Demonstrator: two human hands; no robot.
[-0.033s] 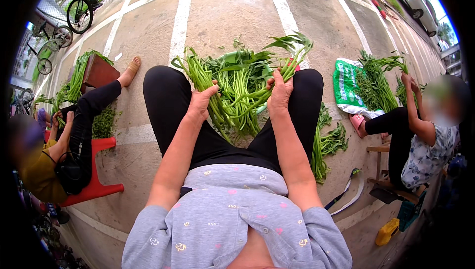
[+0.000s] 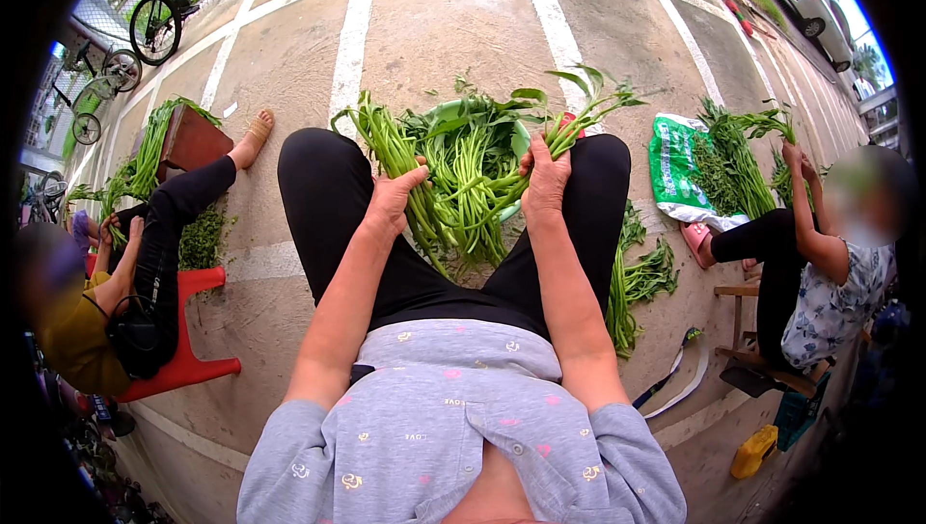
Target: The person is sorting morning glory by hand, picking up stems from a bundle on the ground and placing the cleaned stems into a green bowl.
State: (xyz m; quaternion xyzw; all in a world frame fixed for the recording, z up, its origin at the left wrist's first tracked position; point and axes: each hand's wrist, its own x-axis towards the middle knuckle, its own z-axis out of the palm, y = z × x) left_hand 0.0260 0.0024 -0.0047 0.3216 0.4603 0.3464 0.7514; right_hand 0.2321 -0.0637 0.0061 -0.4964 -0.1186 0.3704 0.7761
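I sit with a light green basin (image 2: 522, 142) between my knees, heaped with water spinach (image 2: 473, 160), long green stems with narrow leaves. My left hand (image 2: 393, 196) is closed round a thick bunch of stems (image 2: 379, 135) at the basin's left side, their ends pointing down toward my lap. Over my right knee, my right hand (image 2: 547, 180) grips a few leafy stems (image 2: 579, 117), whose tops reach out to the right. Some stems run from this hand across the basin. The fingertips of both hands are partly hidden by greens.
More water spinach (image 2: 644, 278) lies on the ground by my right leg, near a strap (image 2: 680, 379). On the right a person holds greens beside a green-and-white sack (image 2: 675, 169). Another person sits left on a red stool (image 2: 198, 331). Bicycles (image 2: 159, 27) stand far left.
The leafy tops in my right hand have swung outward to the right and spread apart. My left hand and its bunch have hardly moved.
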